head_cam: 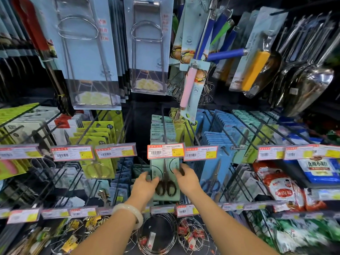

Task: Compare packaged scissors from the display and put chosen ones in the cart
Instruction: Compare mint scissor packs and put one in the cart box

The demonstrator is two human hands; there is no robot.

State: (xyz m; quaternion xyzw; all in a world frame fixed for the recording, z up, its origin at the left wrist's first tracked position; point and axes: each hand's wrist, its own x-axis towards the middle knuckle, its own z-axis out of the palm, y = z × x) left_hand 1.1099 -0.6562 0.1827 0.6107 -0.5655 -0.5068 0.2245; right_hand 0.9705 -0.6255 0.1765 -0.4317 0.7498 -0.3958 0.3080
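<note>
Left hand (145,184), wearing a pale bangle (131,214) at the wrist, grips the left edge of a pale green card of black-handled scissors (166,183); its fingers curl round the card's edge, thumb on the front. Right hand (186,178) holds the same card at its right edge, the fingers bent over the front face near the upper half. The card hangs upright at the front of a peg hook at the centre of the display, directly below a red-and-yellow price tag (165,151) at 12 o'clock from the hands. Whether the card is still threaded on the hook cannot be told. Behind it, further cards of the same pale green stock (161,129) file back along the hook.

At 9 o'clock from the hands: lime green scissor cards (99,166). At 3 o'clock: blue scissor cards (211,173), and beyond them red and white food sachets (281,188). At 12 o'clock, upper tier: clear-fronted packs of wire kitchen tools (147,46); a pink-handled whisk (189,85) hangs just right of them. At 1 to 2 o'clock: blue-handled utensils (226,54) and steel scoops (305,85). At 6 o'clock, between the forearms: wire rings (158,234) on the lowest tier.
</note>
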